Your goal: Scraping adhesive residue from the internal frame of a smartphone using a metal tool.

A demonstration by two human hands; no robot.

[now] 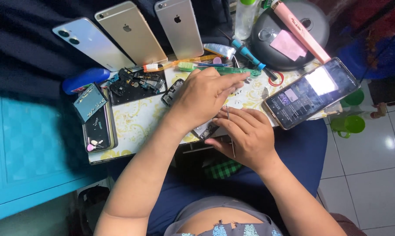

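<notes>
Right hand (246, 135) pinches tweezers (229, 126) — left hand (205, 97) covers circuit board (206, 130).

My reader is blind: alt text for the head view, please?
Two hands work on an opened phone on a small table: right hand holds tweezers, left hand presses down. Three phones lean behind.

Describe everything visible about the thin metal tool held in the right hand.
The thin metal tool looks like slim silver tweezers, narrow and straight, with a dull steel shine. It stands nearly upright in the picture, its tip rising just above the fingers and its other end crossing the back of the right hand, whose fingers pinch it. The tip sits close under the left hand, above a small dark phone part on the patterned work board. Whether the tip touches that part cannot be told.
</notes>
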